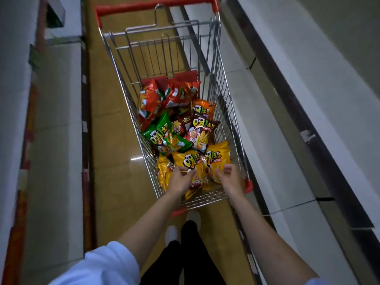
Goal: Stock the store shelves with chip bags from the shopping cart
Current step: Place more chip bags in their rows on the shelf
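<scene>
Our fingertips on the left hand curl loosely over the nearest yellow chip bag, and we cannot tell whether they pinch its film or only hover on it. The right hand likewise has its fingers bent above the second yellow bag on that side, with no firm grasp that we can confirm.

To do this pick well, we judge that each hand should close on a bag's sealed top edge or corner, not its puffed middle, so the chips are not crushed and the slick film does not slide out. We lift straight up, clear of the wire rim.

Farther out in the shopping cart lie a brown bag, a green bag, an orange bag and red bags, loosely heaped, so a pulled bag may drag a neighbour.

Shelves flank the aisle, a pale bare shelf on our right and a shelf on our left; we turn to whichever holds this flavour.
</scene>
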A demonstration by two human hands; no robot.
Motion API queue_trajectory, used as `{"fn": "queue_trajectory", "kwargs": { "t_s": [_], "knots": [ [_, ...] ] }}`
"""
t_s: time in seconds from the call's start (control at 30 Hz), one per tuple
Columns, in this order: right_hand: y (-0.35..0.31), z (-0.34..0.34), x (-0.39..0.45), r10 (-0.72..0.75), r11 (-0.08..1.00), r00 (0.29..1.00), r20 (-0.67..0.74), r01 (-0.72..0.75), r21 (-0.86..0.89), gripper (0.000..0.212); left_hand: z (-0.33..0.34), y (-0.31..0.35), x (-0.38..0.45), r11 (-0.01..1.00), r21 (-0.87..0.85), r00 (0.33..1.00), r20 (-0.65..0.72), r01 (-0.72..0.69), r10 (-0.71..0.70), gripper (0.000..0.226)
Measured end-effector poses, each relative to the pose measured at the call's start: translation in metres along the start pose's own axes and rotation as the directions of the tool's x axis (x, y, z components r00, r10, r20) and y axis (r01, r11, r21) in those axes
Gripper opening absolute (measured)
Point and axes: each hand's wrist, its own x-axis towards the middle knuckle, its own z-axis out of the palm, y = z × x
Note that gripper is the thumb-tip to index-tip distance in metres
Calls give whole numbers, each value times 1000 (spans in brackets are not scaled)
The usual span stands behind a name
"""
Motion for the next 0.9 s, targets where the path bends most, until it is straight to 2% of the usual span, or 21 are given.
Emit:
{"fn": "queue_trajectory", "kwargs": {
  "t_s": [0.17,0.23,0.33,0.5,0.7,0.77,0.9],
  "knots": [
    [19,16,58,28,977,1000,6,-26,-209,61,15,-13,63,993,59,991,-100,100,-94,62],
    [26,22,74,19,948,1000,-11,-22,-318,74,22,-21,85,990,74,986,-126,121,-111,71],
    [40,31,97,61,915,997,-38,-71,-398,82,35,-37,120,975,89,970,-153,206,-191,82],
    [50,45,113,52,806,997,-62,-78,-587,85,53,-48,145,960,135,953,-212,246,-214,80],
    [53,64,122,116,806,980,-160,-187,-562,109,62,-55,160,937,201,941,-247,284,-232,90],
    [52,66,128,136,798,972,-191,-222,-560,107,61,-49,161,930,169,925,-257,327,-279,83],
    [49,62,131,135,795,961,-241,-250,-553,78,58,-44,156,928,153,918,-269,341,-293,77]
  ]
}}
